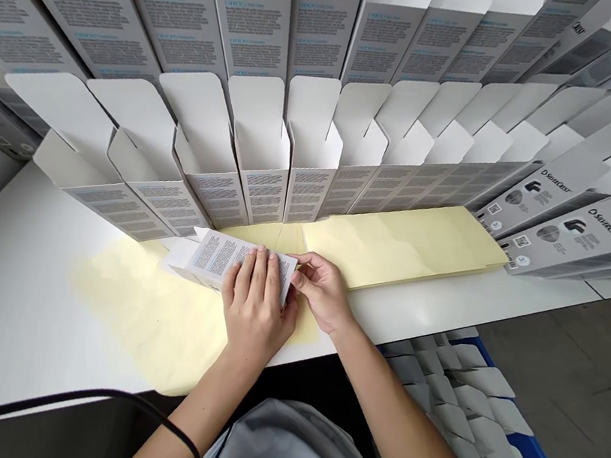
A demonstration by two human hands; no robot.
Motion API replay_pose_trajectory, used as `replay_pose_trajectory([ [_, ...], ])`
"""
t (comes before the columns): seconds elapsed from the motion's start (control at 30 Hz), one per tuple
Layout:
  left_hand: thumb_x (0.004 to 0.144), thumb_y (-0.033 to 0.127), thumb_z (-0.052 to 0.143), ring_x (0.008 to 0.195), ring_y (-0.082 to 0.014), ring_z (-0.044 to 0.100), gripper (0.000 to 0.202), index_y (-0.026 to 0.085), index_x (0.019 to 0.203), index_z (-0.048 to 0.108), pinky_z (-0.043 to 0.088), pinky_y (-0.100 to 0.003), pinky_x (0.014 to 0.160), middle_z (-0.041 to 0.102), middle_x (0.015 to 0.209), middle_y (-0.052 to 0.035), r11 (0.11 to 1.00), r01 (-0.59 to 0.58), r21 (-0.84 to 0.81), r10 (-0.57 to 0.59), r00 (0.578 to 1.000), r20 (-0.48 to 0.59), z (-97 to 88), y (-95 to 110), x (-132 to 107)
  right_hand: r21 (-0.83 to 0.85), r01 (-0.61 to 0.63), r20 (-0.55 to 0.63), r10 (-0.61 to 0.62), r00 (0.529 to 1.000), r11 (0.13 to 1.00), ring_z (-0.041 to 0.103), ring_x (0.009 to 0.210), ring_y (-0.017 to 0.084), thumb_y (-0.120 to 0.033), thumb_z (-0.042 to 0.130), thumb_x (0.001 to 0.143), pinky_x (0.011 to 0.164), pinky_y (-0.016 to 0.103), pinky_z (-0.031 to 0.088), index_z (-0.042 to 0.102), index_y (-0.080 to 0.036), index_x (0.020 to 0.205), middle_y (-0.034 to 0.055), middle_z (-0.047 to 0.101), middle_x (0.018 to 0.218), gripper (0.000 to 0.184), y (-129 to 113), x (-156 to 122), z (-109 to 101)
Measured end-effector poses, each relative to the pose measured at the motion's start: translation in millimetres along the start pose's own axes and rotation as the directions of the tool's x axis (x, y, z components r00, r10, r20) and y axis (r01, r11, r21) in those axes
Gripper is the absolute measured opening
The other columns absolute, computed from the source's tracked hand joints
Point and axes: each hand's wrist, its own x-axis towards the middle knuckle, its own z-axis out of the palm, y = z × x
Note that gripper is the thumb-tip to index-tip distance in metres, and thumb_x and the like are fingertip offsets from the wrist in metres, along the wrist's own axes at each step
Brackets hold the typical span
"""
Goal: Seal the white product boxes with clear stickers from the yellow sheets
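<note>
A grey shirt (274, 453) lies nearest the camera. Past it, the white worktop (22, 314) runs across the view, with ranks of white cartons (204, 152) fanned along its far side, printed faces showing and end flaps open. Below the worktop's near edge, a blue crate (518, 449) holds a heap of white card pieces (469, 388), overlapping and loosely packed.

Yellow sheets (399, 246) lie flat on the worktop, and one carton (219, 260) rests on them, near the middle of the view. The work in hand is at this carton, which is tilted, with its printed face up and the flaps at its left end unclosed.

The left hand (253, 304) lies over the printed face, fingers spread and curved down, gripping the carton. The right hand (320, 291) closes on the carton's right end, with fingers and thumb pinching the edge.

A black cable (87, 396) crosses the lower left, over the left forearm
</note>
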Motion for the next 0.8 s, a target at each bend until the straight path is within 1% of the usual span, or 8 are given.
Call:
replay_pose_trajectory([
  [0.17,0.081,0.031,0.063,0.122,-0.0373,0.059,0.057,0.004,0.131,0.056,0.037,-0.047,0.106,0.062,0.131,-0.0246,1.000,0.005,-0.003,-0.005,1.000,0.003,1.5,0.8,-1.5,-0.005,-0.002,-0.029,0.002,1.000,1.000,0.049,0.058,0.011,-0.052,0.076,0.075,0.055,0.024,0.042,0.071,-0.020,0.087,-0.0015,0.059,0.066,0.035,-0.7,-1.0,1.4],
  [0.3,0.082,0.030,0.061,0.127,-0.0366,0.055,0.061,0.007,0.138,0.050,0.035,-0.048,0.108,0.058,0.136,-0.0236,0.998,0.024,-0.051,-0.022,0.999,0.029,-0.9,0.5,-1.0,-0.073,-0.015,0.031,0.017,0.999,0.997,0.055,0.066,0.013,-0.041,0.082,0.072,0.061,0.025,0.047,0.070,-0.021,0.101,-0.0006,0.064,0.075,0.038,-8.6,-6.0,3.4],
  [0.43,0.080,0.030,0.065,0.132,-0.0352,0.051,0.064,0.015,0.140,0.047,0.036,-0.051,0.111,0.056,0.140,-0.0198,0.961,0.067,-0.267,-0.051,0.997,0.066,-24.6,-2.2,4.0,-0.116,-0.032,0.026,0.035,0.999,0.993,0.059,0.070,0.015,-0.038,0.080,0.074,0.066,0.027,0.050,0.069,-0.020,0.105,0.0003,0.067,0.078,0.037,-13.7,-11.8,4.4],
  [0.53,0.079,0.026,0.071,0.139,-0.0355,0.041,0.063,0.022,0.137,0.050,0.032,-0.056,0.114,0.051,0.145,-0.0162,0.918,0.198,-0.343,-0.223,0.974,-0.035,-48.2,-5.1,1.7,-0.106,-0.019,0.022,0.022,1.000,0.994,0.063,0.079,0.017,-0.039,0.078,0.077,0.074,0.029,0.052,0.068,-0.021,0.107,0.0023,0.070,0.086,0.036,-14.3,-19.0,1.1],
  [0.6,0.078,0.027,0.074,0.145,-0.0359,0.031,0.071,0.024,0.142,0.045,0.026,-0.058,0.117,0.039,0.153,-0.0156,0.857,0.372,-0.356,-0.417,0.907,-0.057,-57.6,-7.1,-4.0,-0.099,-0.004,0.020,0.006,1.000,0.995,0.064,0.085,0.019,-0.040,0.077,0.078,0.079,0.031,0.052,0.067,-0.021,0.110,0.0042,0.072,0.093,0.038,-13.6,-24.5,-3.1],
  [0.67,0.077,0.033,0.076,0.149,-0.0348,0.022,0.085,0.025,0.149,0.032,0.024,-0.057,0.119,0.027,0.159,-0.0162,0.711,0.558,-0.428,-0.612,0.790,0.014,-59.9,-8.7,-9.8,-0.091,0.009,0.028,-0.007,1.000,0.996,0.064,0.089,0.019,-0.041,0.076,0.080,0.082,0.032,0.052,0.066,-0.021,0.113,0.0053,0.072,0.097,0.040,-12.6,-29.5,-7.7],
  [0.73,0.077,0.039,0.076,0.149,-0.0342,0.022,0.094,0.026,0.152,0.021,0.030,-0.054,0.117,0.017,0.161,-0.0173,0.473,0.700,-0.534,-0.748,0.640,0.177,-57.4,-8.6,-12.1,-0.091,0.016,0.045,-0.012,0.999,0.996,0.064,0.091,0.020,-0.041,0.075,0.080,0.084,0.033,0.052,0.066,-0.021,0.115,0.0060,0.072,0.099,0.041,-11.9,-33.5,-11.5],
  [0.8,0.078,0.044,0.075,0.144,-0.0346,0.034,0.093,0.028,0.150,0.019,0.043,-0.051,0.110,0.016,0.161,-0.0178,0.195,0.774,-0.602,-0.785,0.491,0.378,-53.7,-6.2,-9.5,-0.099,0.029,0.058,-0.024,0.998,0.995,0.064,0.092,0.021,-0.042,0.075,0.081,0.085,0.034,0.052,0.065,-0.021,0.116,0.0068,0.071,0.102,0.042,-12.0,-36.7,-13.3],
])
